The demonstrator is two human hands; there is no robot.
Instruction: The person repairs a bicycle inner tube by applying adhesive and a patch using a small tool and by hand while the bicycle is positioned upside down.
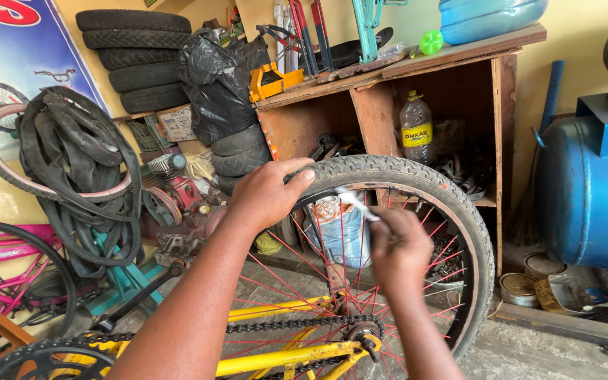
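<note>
A yellow bicycle frame (276,359) lies upturned in front of me, its rear wheel (459,204) raised, with a black knobby tyre and red spokes. My left hand (265,193) grips the top of the tyre, fingers curled over the tread. My right hand (397,248) is in front of the spokes, pinching a small white stick-like tool (352,201) that points up toward the rim. The chain (276,325) runs along the frame to a sprocket (47,359) at lower left.
A wooden shelf (416,67) with a plastic bottle (416,128) and parts stands behind the wheel. A blue compressor tank (589,190) is at right. Stacked tyres (135,60), hanging inner tubes (79,176) and a pink bicycle (1,253) fill the left.
</note>
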